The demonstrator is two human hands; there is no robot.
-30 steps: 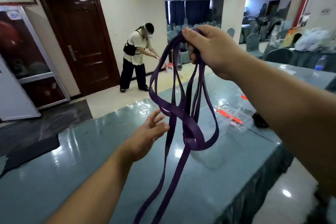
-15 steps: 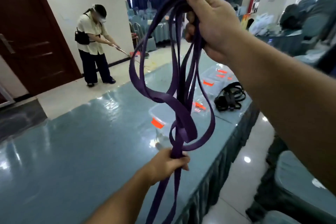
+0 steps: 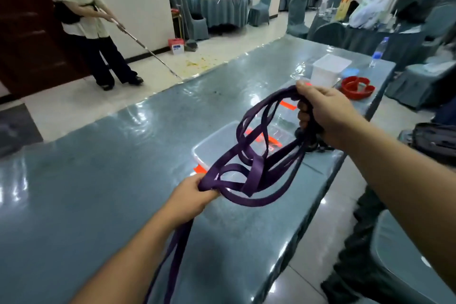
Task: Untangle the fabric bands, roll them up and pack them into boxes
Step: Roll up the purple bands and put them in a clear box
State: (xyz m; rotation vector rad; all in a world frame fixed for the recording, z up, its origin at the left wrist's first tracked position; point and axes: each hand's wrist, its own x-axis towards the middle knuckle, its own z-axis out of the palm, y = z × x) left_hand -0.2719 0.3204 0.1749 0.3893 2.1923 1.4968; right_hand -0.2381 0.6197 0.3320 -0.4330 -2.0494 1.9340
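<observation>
there, purple band [image 3: 256,175] between both fists

Tangled purple fabric band [image 3: 256,175] sags in loops above clear lidless boxes [image 3: 217,145].

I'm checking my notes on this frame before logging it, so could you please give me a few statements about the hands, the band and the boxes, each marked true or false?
1. Both hands hold the purple band. True: the left hand grips one end of the tangle and the right hand grips the other.
2. The purple band is already rolled up. False: it hangs in loose, tangled loops between the hands.
3. A clear plastic box sits on the table below the band. True.
4. The red band lies inside the clear plastic box. False: it lies on the table farther back, beside a white box.
5. A water bottle stands near the table's far end. True.
</observation>
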